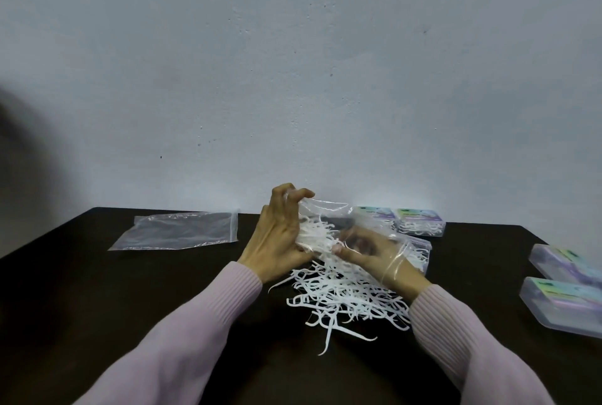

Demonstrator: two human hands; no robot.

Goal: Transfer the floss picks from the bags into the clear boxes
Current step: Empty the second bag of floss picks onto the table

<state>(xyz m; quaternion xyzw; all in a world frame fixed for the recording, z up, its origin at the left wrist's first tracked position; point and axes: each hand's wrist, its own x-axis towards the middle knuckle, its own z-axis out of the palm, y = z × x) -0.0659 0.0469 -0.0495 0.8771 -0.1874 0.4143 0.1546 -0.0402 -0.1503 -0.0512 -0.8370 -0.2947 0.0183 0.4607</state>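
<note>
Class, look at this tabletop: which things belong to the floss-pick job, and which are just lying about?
Job things: held bag, left hand, right hand, loose floss picks, clear boxes.

Lying about: flat empty bag on the dark table.

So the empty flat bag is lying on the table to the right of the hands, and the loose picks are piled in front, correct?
Not quite: the head view shows the empty flat bag lying to the left of the hands, left hand and right hand. The loose picks are piled in front.

Dark table (97, 290), flat empty bag (176, 231), floss pick pile (345, 300), clear boxes (563, 303)
</note>
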